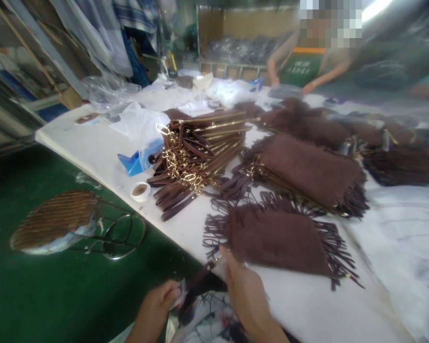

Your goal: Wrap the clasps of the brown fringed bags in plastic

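Note:
A brown pouch with fringed edges (pixel 275 238) lies flat on the table in front of me. From its near left corner a brown strap (pixel 199 277) with gold-coloured fittings slants down past the table's edge. My left hand (pixel 161 301) is closed around the strap's lower end, with a piece of clear or whitish wrapping at the fingertips. At the strap's upper end, by the metal fitting, my right hand (pixel 246 290) is closed, its fingertips touching the pouch's corner; the fingers' far side is hidden.
Stacked brown fringed pouches (pixel 307 171) lie behind, beside a heap of straps with gold clasps (pixel 189 166). A small white tub (pixel 140 191) stands near the table edge. A round stool (pixel 57 219) is on the green floor at left. Across the table a person in a green apron (pixel 302 66) handles something.

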`<state>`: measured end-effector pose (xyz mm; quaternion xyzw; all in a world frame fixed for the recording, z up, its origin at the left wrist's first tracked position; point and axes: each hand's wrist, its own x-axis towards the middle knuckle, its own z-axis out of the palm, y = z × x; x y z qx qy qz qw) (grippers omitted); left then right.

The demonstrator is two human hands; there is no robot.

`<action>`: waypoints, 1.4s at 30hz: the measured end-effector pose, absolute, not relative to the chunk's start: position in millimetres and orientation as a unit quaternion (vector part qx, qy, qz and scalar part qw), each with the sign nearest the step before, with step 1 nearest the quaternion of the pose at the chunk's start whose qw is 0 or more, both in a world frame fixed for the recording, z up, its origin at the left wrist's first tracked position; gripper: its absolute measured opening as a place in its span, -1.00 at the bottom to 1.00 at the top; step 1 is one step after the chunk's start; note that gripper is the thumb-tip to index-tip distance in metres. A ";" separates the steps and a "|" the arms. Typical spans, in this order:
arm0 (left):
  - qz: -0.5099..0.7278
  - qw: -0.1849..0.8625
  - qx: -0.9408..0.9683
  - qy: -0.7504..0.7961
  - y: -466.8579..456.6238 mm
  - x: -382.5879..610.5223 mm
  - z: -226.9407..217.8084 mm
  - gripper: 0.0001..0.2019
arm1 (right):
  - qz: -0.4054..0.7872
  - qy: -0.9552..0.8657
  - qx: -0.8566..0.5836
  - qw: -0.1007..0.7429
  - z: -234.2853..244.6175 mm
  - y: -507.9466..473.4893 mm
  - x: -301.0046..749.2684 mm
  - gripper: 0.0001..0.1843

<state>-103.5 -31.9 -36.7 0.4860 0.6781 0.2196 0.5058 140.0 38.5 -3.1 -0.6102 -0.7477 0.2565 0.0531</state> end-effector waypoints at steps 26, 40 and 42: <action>0.305 0.579 0.402 0.641 0.9 -23.6 -25.9 -0.56 | 0.240 -0.833 -0.497 0.002 -1.4 30.3 144.0 -0.71; 0.210 0.585 0.476 0.623 -16.0 -39.4 -35.8 -0.61 | 0.223 -0.841 -0.493 0.008 -5.4 34.4 153.5 -0.76; 0.205 0.573 0.489 0.625 -12.1 -35.3 -30.7 -0.64 | 0.227 -0.843 -0.488 0.015 -5.0 35.8 155.9 -0.80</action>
